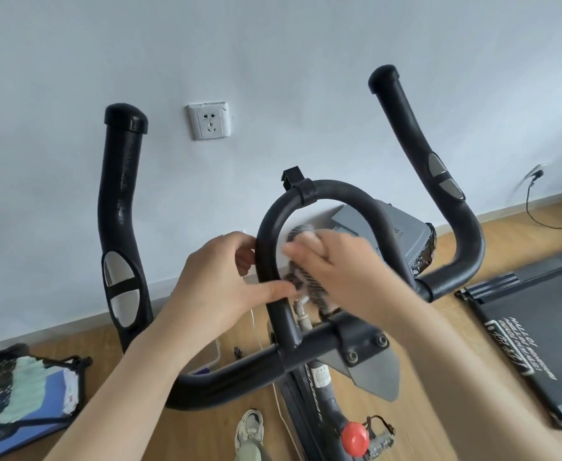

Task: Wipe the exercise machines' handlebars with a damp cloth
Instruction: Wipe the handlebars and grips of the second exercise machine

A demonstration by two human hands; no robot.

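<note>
A left hand [226, 281] grips the black padded loop handlebar [339, 194]; the right hand [336, 264] clutches a striped grey-and-white cloth [311, 287].

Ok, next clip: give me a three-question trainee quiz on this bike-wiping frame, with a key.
1. True or false: the left hand is curled round the centre loop bar.
2. Which hand holds the striped cloth? A) left B) right C) neither
3. Fill in: the machine lying on the floor at the right edge is a ____.
Key: 1 true; 2 B, the right hand; 3 treadmill.
</note>
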